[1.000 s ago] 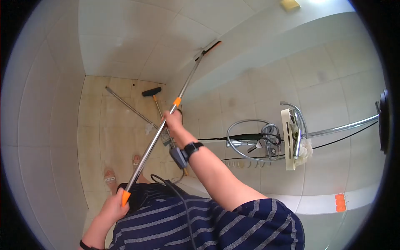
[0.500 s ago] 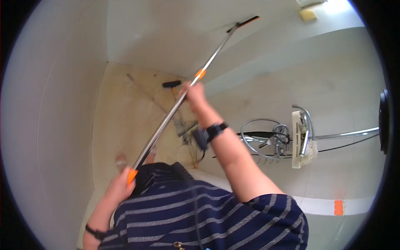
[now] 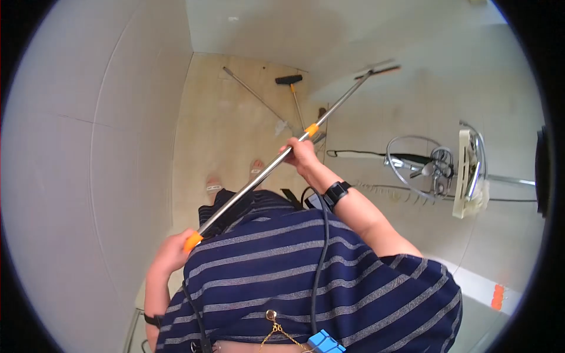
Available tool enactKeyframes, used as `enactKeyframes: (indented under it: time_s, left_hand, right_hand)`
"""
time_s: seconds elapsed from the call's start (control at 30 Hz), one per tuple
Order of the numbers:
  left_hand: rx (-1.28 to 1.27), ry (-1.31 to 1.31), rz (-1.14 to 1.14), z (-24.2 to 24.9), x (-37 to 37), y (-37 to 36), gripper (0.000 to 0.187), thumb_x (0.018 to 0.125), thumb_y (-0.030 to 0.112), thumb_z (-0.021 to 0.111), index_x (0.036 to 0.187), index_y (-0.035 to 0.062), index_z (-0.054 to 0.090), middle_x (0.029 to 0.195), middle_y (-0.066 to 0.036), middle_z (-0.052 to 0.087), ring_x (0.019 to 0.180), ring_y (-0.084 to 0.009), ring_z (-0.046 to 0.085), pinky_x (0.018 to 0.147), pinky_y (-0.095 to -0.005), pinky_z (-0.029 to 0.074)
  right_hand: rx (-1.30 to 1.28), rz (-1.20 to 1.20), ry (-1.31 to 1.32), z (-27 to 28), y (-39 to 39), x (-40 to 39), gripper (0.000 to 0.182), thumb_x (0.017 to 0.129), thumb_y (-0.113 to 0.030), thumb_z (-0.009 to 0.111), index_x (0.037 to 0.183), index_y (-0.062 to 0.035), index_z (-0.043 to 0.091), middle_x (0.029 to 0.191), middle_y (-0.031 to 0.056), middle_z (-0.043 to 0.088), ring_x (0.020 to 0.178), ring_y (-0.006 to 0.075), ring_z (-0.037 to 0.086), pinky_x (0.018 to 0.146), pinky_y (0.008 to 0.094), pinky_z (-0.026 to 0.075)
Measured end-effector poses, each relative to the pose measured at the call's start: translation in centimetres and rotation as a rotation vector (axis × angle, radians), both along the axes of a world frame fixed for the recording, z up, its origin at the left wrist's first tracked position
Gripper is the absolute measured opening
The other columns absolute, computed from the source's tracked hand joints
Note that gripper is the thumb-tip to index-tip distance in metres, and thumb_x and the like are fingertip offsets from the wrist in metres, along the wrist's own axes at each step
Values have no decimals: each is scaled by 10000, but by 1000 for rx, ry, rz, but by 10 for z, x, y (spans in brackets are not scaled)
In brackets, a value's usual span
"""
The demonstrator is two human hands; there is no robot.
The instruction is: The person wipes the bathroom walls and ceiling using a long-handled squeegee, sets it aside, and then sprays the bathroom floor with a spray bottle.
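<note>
A long-handled squeegee (image 3: 247, 189) slants across the view, its metal pole running from lower left to upper right. My left hand (image 3: 170, 252) is closed around the orange grip at the pole's near end, beside my striped shirt. Farther along, just short of the orange collar (image 3: 312, 130), my right hand (image 3: 303, 154) wraps round the pole. The thin dark blade (image 3: 385, 70) is at the pale tiled wall on the right, where a faint reflection shows beside it.
A black-headed brush (image 3: 289, 79) and another pole (image 3: 253, 92) lie on the beige floor (image 3: 203, 117) ahead of my sandalled feet. On the right wall are a shower mixer with hose (image 3: 440, 167), a white shelf (image 3: 462, 176) and a row of hooks (image 3: 406, 195).
The view has shifted. The squeegee blade has moved along the wall, closer to the shower fittings. Both hands keep their hold on the pole.
</note>
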State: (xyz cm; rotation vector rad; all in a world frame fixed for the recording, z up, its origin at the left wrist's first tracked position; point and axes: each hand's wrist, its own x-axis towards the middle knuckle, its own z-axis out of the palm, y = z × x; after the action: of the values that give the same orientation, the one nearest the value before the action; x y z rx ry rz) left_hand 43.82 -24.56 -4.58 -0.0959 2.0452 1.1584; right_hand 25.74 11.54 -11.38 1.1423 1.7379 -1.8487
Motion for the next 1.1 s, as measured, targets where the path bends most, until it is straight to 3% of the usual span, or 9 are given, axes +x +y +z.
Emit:
enactKeyframes:
  time_s: [0.17, 0.23, 0.47, 0.5, 0.6, 0.7, 0.87, 1.07, 1.1]
  left_hand:
    - [-321, 141, -2, 118, -14, -19, 292, 666, 98, 726, 930, 65, 605, 751, -66, 594, 621, -178, 552, 590, -290, 449]
    - [-424, 200, -39, 159, -29, -16, 260, 657, 51, 727, 890, 32, 612, 798, -60, 597, 616, -132, 540, 583, -265, 443]
    - [-94, 1130, -167, 215, -77, 10, 152, 711, -102, 582, 823, 1, 588, 791, -116, 595, 592, -146, 546, 525, -231, 438]
    - [183, 1164, -168, 218, -84, 5, 166, 711, -118, 549, 820, 4, 578, 767, -106, 591, 572, -140, 551, 513, -230, 442]
    - [687, 1145, -380, 226, -127, -8, 195, 712, -123, 495, 825, 24, 555, 700, -73, 577, 515, -135, 568, 474, -225, 446]
    - [1318, 701, -803, 238, -164, 27, 62, 745, 71, 635, 774, 48, 585, 735, -82, 621, 541, -153, 596, 474, -220, 440]
    - [1358, 429, -1121, 252, -149, 102, 305, 726, 339, 730, 695, 54, 625, 687, -66, 635, 591, -179, 612, 556, -268, 465]
    - [1290, 455, -878, 230, -166, 167, 395, 741, 366, 712, 579, 54, 533, 523, -17, 528, 457, -151, 513, 563, -308, 466]
    - [1275, 492, -802, 226, -173, 172, 400, 768, 375, 686, 590, 57, 520, 516, -13, 512, 454, -140, 504, 559, -306, 456]
  right_hand:
    - [-469, 98, -357, -56, -24, 52, 160, 878, -187, 507, 945, -42, 505, 940, 114, 616, 905, 253, 603, 840, 410, 491]
    - [-580, 57, -336, -57, -34, 59, 164, 881, -183, 507, 962, -41, 494, 963, 124, 608, 910, 262, 604, 852, 411, 487]
    - [-852, -268, -42, -17, -36, 73, 212, 904, -166, 450, 999, 20, 481, 940, 169, 622, 873, 285, 620, 837, 388, 510]
    - [-883, -338, 1, -13, -35, 78, 209, 905, -169, 445, 997, 15, 481, 946, 174, 622, 875, 288, 621, 838, 389, 509]
    - [-963, -546, 130, 0, -44, 98, 153, 904, -171, 462, 911, -20, 490, 937, 167, 619, 893, 293, 617, 854, 413, 497]
    - [-996, -711, 248, 18, -50, 125, 160, 902, -174, 485, 796, -56, 501, 914, 156, 617, 912, 295, 613, 870, 436, 486]
    - [-917, -814, 336, 24, -51, 158, 230, 933, -248, 429, 804, -69, 492, 962, 169, 616, 954, 289, 599, 849, 412, 487]
    - [-746, -490, 322, 19, 8, 196, 317, 936, -304, 442, 1099, -35, 482, 973, 165, 631, 845, 259, 635, 727, 376, 532]
    - [-518, -447, 241, 24, 16, 205, 319, 925, -299, 460, 1108, -39, 485, 962, 154, 635, 820, 252, 640, 714, 361, 529]
